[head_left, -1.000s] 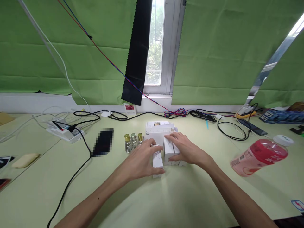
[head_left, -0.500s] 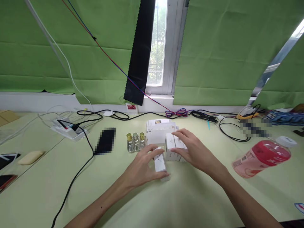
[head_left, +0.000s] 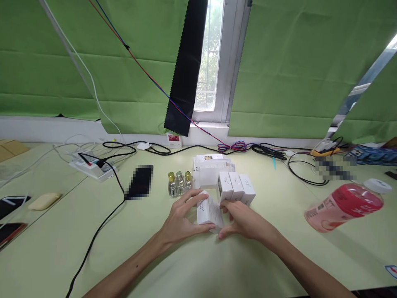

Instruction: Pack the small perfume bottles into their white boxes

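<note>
My left hand (head_left: 182, 215) grips a small white box (head_left: 204, 212) between thumb and fingers; the box is tilted, with printing on its side. At its right side, my right hand (head_left: 240, 219) has curled fingertips and thumb against the same box. Three similar white boxes (head_left: 236, 187) stand in a row just beyond my right hand. Behind them are a larger open white carton (head_left: 209, 176) and, to the left, three small glass bottles (head_left: 180, 186) with gold and silver caps.
On the right a pink drink bottle (head_left: 344, 207) lies on its side. A dark phone-like object (head_left: 141, 182), partly pixelated, rests at left, beside a power strip (head_left: 93, 167) with a trailing black cable (head_left: 102, 225). Cable coils (head_left: 268, 151) line the table's back edge.
My right hand has left the row of three boxes and moved down and left to the box in my left hand. That box has turned, showing another side. The view has shifted slightly.
</note>
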